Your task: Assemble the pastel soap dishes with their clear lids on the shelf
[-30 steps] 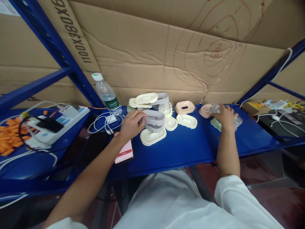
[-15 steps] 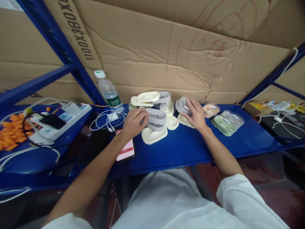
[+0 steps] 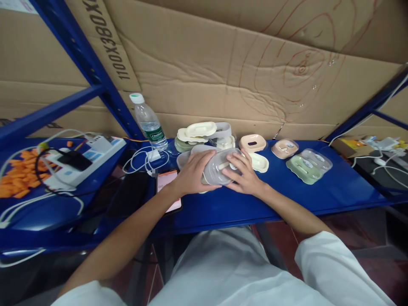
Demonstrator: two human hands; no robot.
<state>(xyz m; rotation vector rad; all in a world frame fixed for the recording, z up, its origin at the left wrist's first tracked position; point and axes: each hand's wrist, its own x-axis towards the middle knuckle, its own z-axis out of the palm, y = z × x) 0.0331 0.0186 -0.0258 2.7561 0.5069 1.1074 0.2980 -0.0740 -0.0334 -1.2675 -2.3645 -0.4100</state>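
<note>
Both my hands grip a clear plastic soap box lid (image 3: 216,168) with a round sticker, held low over the shelf near its front. My left hand (image 3: 193,174) curls round its left side, and my right hand (image 3: 244,174) has fingers spread over its right end. A grey soap dish part (image 3: 182,160) shows partly behind my left hand. Just behind the lid stand stacked cream trays (image 3: 200,128), a grey dish ring (image 3: 223,128) and a pink dish (image 3: 253,143). A cream tray (image 3: 259,162) lies right of my right hand.
To the right are a lidded pink soap box (image 3: 284,148) and an opened green one (image 3: 304,169). On the left stand a water bottle (image 3: 153,127), a white charger with cable (image 3: 154,155), a phone (image 3: 174,206) and a power strip (image 3: 79,165). Cardboard (image 3: 191,63) walls the back.
My right hand has carried the clear lid left and toward me, leaving the pink dish showing behind. My left hand has shifted from the grey dish parts onto the lid.
</note>
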